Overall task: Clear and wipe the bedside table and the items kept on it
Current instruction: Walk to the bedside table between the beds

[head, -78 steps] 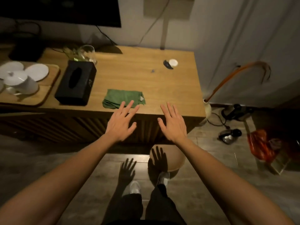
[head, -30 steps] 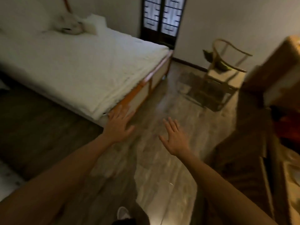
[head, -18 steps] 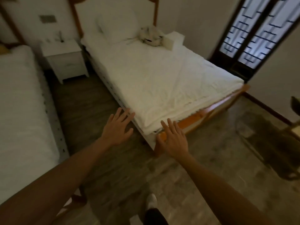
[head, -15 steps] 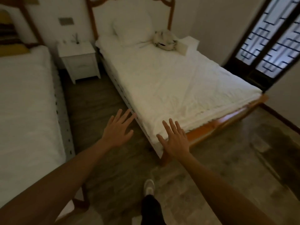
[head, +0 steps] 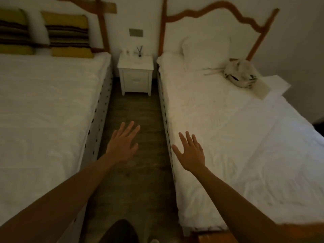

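A white bedside table (head: 135,74) is standing against the far wall between two white beds, small items sitting on its worktop. The left hand (head: 122,144) and right hand (head: 191,151) are reaching forward, fingers (head: 130,128) spread, holding nothing.

A white bedside worktop (head: 135,64) stands at the far end of the wooden floor (head: 133,109), between two beds. On it I can make out a small dark holder with thin sticks (head: 139,51) and a few pale small items (head: 126,52) near the wall, too blurred to name. The left bed (head: 47,109) carries two striped cushions (head: 68,35) at its far end. The right bed (head: 228,123) carries a white pillow (head: 205,50), a pale bundle (head: 240,73) and a folded white cloth (head: 273,85).
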The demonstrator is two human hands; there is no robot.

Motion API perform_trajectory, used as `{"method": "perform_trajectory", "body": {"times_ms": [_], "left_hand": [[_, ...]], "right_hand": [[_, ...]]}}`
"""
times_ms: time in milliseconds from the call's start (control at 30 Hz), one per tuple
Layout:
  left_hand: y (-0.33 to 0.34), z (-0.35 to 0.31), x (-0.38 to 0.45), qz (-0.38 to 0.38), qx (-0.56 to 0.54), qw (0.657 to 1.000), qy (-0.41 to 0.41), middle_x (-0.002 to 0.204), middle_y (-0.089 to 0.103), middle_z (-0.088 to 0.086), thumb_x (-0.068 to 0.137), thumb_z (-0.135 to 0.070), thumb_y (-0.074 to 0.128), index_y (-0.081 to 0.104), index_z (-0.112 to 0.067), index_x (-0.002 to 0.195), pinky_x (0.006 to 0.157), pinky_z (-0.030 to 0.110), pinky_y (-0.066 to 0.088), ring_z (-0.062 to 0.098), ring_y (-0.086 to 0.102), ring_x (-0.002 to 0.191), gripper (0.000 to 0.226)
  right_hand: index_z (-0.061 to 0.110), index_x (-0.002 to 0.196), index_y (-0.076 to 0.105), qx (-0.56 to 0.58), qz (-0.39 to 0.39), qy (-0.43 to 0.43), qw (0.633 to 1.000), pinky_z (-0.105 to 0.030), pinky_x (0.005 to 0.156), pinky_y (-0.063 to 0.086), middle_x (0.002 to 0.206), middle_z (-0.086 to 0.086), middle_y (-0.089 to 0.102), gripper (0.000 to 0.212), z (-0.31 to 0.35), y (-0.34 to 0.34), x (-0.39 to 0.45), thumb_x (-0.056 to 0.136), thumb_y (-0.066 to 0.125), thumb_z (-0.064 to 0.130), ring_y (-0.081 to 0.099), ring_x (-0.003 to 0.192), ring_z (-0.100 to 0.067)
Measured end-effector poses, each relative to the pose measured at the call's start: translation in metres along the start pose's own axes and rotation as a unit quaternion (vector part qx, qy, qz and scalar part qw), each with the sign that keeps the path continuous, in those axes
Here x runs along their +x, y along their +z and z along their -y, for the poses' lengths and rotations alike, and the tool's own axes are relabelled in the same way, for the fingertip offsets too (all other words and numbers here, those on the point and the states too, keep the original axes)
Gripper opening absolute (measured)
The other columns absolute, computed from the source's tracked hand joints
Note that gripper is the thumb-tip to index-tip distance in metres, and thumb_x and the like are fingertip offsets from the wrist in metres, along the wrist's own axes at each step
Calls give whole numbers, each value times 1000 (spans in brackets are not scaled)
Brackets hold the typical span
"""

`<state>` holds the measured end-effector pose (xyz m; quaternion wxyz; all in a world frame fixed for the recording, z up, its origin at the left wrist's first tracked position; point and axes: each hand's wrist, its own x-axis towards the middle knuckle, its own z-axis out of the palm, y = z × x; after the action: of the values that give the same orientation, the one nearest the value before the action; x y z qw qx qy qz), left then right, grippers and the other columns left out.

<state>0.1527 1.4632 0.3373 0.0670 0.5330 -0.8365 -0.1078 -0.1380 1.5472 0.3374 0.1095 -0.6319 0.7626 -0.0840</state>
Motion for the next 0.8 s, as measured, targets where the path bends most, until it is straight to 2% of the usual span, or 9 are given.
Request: {"method": "perform_trajectory", "body": {"times_ms": [333,433,533,633,800], "left_hand": [[-21,94,199,-26,-20,998,-59,166,-12,-5,97,-46,46,-1,-38,157,123,53,7,28,-13,152,76],[-31,127,263,-14,-26,996,-82,166,-12,-3,97,-45,46,-1,-37,157,123,55,9,30,-11,152,77],[-47,171,340,-16,-20,996,-85,166,-13,-3,96,-45,46,-1,-37,157,123,55,9,30,-11,152,77],[-65,207,398,-10,-14,996,-84,166,-10,-1,96,-44,47,0,-35,157,122,56,13,31,-7,153,77],[-87,253,499,-13,-25,997,-74,166,-12,-1,97,-41,49,0,-34,158,121,55,19,30,-8,153,79]], "right_hand": [[37,159,8,12,10,-68,998,-48,124,14,169,1,5,76,53,17,258,95,19,76,3,156,-25],[36,159,6,13,25,-81,996,-48,125,15,169,1,5,75,74,18,332,95,19,74,3,156,-25],[37,159,7,22,27,-100,994,-48,124,17,169,0,8,74,100,16,418,95,20,74,5,155,-26],[38,159,9,49,32,-82,995,-49,124,17,169,1,9,73,119,17,482,96,23,72,5,155,-24],[39,158,6,31,45,-107,993,-50,124,17,169,4,2,73,140,24,579,96,20,73,1,156,-23]]}}
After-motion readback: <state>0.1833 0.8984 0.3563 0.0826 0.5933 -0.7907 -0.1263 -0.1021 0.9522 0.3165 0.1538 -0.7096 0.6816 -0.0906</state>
